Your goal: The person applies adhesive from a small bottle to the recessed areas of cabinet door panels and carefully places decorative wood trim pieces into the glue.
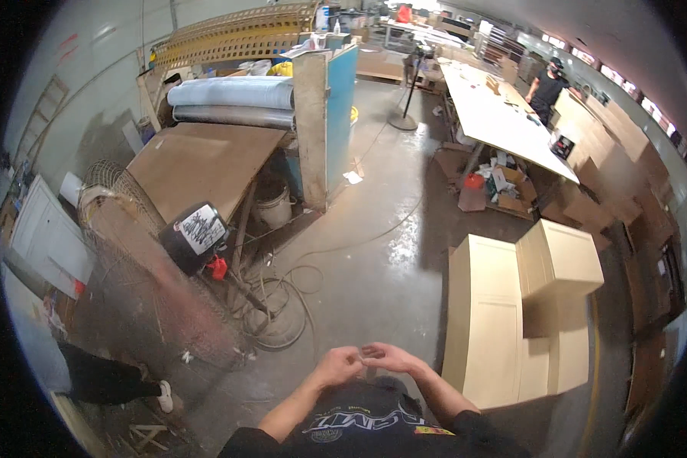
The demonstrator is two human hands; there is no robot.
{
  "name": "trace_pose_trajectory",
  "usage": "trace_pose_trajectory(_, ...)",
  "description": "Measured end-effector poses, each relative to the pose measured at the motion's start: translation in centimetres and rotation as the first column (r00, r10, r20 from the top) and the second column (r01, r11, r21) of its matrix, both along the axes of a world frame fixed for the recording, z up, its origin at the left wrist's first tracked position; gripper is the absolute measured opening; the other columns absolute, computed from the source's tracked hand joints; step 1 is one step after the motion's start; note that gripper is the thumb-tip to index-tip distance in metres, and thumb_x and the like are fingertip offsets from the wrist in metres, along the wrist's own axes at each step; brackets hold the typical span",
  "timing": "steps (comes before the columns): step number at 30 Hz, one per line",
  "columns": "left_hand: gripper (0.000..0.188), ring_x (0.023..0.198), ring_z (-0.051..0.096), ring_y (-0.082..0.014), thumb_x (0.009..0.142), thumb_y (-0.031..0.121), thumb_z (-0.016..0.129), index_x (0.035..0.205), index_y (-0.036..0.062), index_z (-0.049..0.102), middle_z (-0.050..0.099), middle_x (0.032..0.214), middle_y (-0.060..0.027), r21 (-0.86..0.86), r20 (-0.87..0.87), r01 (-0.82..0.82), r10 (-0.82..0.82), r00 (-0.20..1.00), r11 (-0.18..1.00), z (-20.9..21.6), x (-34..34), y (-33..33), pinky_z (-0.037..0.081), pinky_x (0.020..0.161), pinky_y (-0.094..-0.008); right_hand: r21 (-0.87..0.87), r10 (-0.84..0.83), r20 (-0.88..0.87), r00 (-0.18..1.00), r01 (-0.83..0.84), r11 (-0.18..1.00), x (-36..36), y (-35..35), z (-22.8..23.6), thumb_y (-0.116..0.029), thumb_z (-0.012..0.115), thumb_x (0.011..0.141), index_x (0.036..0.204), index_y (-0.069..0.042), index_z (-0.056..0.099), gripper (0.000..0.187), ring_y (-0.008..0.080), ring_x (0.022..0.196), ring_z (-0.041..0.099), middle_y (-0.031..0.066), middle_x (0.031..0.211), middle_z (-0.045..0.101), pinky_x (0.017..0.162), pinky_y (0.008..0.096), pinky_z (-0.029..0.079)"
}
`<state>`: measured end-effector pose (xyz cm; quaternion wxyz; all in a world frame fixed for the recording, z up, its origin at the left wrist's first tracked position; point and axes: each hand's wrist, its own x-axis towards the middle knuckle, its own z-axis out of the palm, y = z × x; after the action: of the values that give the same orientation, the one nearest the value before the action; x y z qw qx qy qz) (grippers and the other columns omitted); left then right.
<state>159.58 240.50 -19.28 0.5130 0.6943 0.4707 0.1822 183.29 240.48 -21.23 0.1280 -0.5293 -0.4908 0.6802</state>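
In front of my chest, at the lower middle, my two hands meet fingertip to fingertip. My left hand [339, 367] is closed, its fingers curled toward the other hand. My right hand [391, 357] has its fingers bent and pressed together at the tips, touching or almost touching the left. Anything between the fingers is too small to make out. Pale wooden cabinet-like boxes [492, 320] stand on the floor to the right of my right hand.
At left stands a roller machine [233, 92] with a brown board bed [206, 164]. A black motor-like unit [193, 233] and a coiled hose [305, 282] lie nearer. A long white-topped table [504, 114] is far right, with a person [548, 85] beside it. Another person's leg [103, 374] shows lower left.
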Motion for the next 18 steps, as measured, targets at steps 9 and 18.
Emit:
trace_pose_trajectory(9, 0.018, 0.078, 0.071, -0.0167, 0.093, 0.018, 0.071, 0.098, 0.0021, 0.076, 0.075, 0.08, -0.0085, -0.217, 0.191, -0.412, 0.452, 0.871, 0.885, -6.6, 1.5, 19.8, 0.056, 0.074, -0.0324, 0.267, 0.063, 0.078, 0.995, -0.082, 0.96, 4.6, 24.2, 2.8, -0.039, 0.068, 0.101, 0.148, -0.006, 0.054, 0.06, 0.0267, 0.13, 0.061, 0.014, 0.14, 0.065, 0.108, 0.0418, 0.049)
trace_pose_trajectory(18, 0.028, 0.083, 0.073, -0.0199, 0.097, 0.028, 0.071, 0.11, 0.0041, 0.075, 0.076, 0.102, -0.0143, -0.048, 0.214, -0.084, 0.092, 0.973, 0.995, -3.1, 5.7, 39.9, 0.058, 0.078, -0.0358, -0.033, -0.144, 0.029, 0.989, 0.145, 0.989, 6.4, 36.5, -1.9, -0.051, 0.056, 0.107, 0.145, -0.008, 0.058, 0.057, 0.0166, 0.113, 0.064, 0.0053, 0.129, 0.068, 0.097, 0.0318, 0.049)
